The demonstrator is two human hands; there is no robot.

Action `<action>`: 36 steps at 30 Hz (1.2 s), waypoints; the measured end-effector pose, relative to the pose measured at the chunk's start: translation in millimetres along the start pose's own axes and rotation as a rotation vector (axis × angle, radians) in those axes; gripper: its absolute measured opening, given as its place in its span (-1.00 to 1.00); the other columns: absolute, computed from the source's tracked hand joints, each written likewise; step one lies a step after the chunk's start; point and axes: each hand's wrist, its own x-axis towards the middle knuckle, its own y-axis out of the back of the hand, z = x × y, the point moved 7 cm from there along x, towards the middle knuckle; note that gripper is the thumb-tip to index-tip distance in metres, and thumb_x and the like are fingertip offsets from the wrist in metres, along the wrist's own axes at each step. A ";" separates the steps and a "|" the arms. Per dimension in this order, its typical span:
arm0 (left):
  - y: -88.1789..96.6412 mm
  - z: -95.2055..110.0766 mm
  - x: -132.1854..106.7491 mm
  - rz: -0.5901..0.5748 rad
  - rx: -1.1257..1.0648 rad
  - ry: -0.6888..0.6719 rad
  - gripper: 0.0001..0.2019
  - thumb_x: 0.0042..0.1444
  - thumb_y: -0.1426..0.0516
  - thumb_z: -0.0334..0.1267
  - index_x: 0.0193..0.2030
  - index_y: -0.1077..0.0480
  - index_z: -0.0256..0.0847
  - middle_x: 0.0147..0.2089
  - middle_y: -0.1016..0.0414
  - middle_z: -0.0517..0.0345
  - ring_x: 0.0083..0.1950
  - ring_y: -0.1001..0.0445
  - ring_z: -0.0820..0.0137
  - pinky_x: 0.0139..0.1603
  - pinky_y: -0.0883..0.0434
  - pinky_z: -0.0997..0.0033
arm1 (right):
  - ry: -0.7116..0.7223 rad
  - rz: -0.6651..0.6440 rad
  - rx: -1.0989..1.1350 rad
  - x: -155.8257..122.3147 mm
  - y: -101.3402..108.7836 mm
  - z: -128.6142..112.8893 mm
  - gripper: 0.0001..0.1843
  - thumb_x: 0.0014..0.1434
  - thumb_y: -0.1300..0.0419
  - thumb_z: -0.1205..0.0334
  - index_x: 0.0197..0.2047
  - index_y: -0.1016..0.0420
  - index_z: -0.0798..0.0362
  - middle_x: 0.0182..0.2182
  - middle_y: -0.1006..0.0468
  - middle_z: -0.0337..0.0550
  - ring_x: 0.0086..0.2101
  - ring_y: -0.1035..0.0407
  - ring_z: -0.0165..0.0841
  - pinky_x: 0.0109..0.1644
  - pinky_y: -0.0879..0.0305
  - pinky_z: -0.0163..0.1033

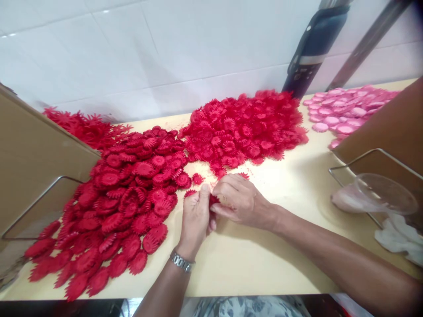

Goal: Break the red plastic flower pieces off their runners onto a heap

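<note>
Beside the heap of red toothed plastic discs point(125, 207), I am pinching one small red plastic piece point(214, 200), left hand point(196, 215) and right hand point(239, 200) both closed on it, probably needing careful alignment next.

Pinched red petal piece point(214, 200) with left hand point(196, 215) and right hand point(239, 198) | sat beside left red pile point(125, 198) | faced far red pile point(244, 127)

Left hand point(197, 215) and right hand point(238, 199) meet at centre, fingertips touching, both grips pinched closed, wrists angled inward.
</note>
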 end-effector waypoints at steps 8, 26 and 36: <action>-5.6 6.6 1.2 -0.131 -0.070 -0.094 -0.57 0.11 0.03 0.09 -0.56 -0.23 -0.24 -0.75 -0.27 0.26 -0.74 -0.28 0.51 -0.75 -0.21 0.59 | -0.072 0.029 0.055 -4.7 -5.6 9.1 -0.78 0.15 0.02 0.45 -0.46 -0.35 0.09 -0.49 -0.34 -0.17 -0.48 -0.16 -0.43 -0.39 -0.13 -0.30; -14.8 11.7 -0.9 -0.170 -0.233 0.015 -0.81 -0.06 -0.16 -0.21 -0.46 -0.28 -0.30 -0.61 -0.41 0.21 -0.70 -0.37 0.50 -0.69 -0.33 0.55 | -0.741 -0.052 -0.036 -20.3 20.6 91.3 -0.86 0.08 0.00 0.37 -0.50 -0.25 0.06 -0.62 -0.20 -0.31 -0.60 -0.09 -0.47 -0.51 0.01 -0.34; -16.3 10.4 0.2 -0.202 -0.357 0.026 -0.82 -0.01 -0.14 -0.24 -0.35 -0.38 -0.35 -0.49 -0.47 0.13 -0.47 -0.48 0.43 -0.46 -0.44 0.49 | -0.143 -0.103 0.141 1.9 6.5 24.7 -0.87 0.14 -0.12 0.23 -0.40 -0.37 0.09 -0.47 -0.33 -0.18 -0.42 -0.22 -0.41 -0.35 -0.19 -0.32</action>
